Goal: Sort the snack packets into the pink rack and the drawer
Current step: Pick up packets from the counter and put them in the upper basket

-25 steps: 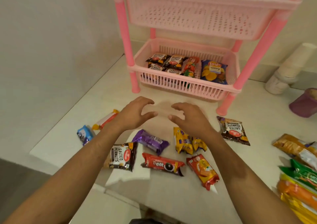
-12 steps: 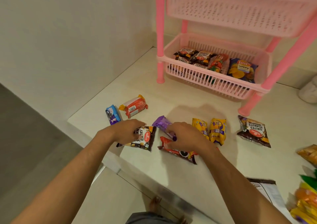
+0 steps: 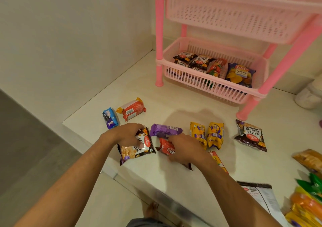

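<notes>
On the white counter my left hand (image 3: 126, 134) grips the top of a black salted peanuts packet (image 3: 135, 152) near the front edge. My right hand (image 3: 186, 148) covers and grips a red Treat biscuit packet (image 3: 166, 148); its fingertips touch a purple packet (image 3: 164, 130) just behind. The pink rack (image 3: 209, 80) stands at the back, its lower basket holding peanut packets (image 3: 195, 61), a red packet and a blue chips bag (image 3: 239, 74). No drawer is in view.
Loose on the counter: a blue biscuit pack (image 3: 110, 118), an orange-red pack (image 3: 131, 108), two yellow packs (image 3: 207, 134), another salted peanuts packet (image 3: 250, 136), an orange pack under my right wrist. A heap of packets (image 3: 308, 192) lies at the right edge. The counter edge drops off in front.
Both hands came down from above the counter onto the packets: the left closed on the peanuts packet, the right on the red Treat packet. The view swung left.
</notes>
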Tool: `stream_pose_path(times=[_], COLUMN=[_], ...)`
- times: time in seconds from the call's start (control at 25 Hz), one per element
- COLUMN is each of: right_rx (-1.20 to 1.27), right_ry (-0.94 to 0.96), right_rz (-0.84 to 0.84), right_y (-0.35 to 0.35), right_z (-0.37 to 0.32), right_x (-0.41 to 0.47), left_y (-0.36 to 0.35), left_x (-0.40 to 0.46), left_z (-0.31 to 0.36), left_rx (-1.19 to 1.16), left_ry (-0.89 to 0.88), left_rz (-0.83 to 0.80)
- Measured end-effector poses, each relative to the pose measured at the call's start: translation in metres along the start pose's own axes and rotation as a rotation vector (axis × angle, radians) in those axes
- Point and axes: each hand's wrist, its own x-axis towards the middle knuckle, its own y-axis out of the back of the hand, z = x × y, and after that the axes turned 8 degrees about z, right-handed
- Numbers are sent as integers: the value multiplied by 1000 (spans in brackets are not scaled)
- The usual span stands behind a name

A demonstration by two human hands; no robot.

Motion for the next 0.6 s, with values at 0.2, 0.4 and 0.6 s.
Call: stream_pose_path(times=[0.2, 0.4, 0.6], right_rx=[301, 517, 656], right_ry=[-44, -108, -162], right_rz=[23, 54, 116], right_y=[12, 27, 39], right_z=[14, 26, 35], right_x=[2, 4, 11], left_y=[7, 34, 58], left_x=[-7, -24, -28], left_z=[-2, 11, 17], left_rx=[-104, -227, -712], left_ry=[60, 63, -3], left_rz=[-38, 12, 48])
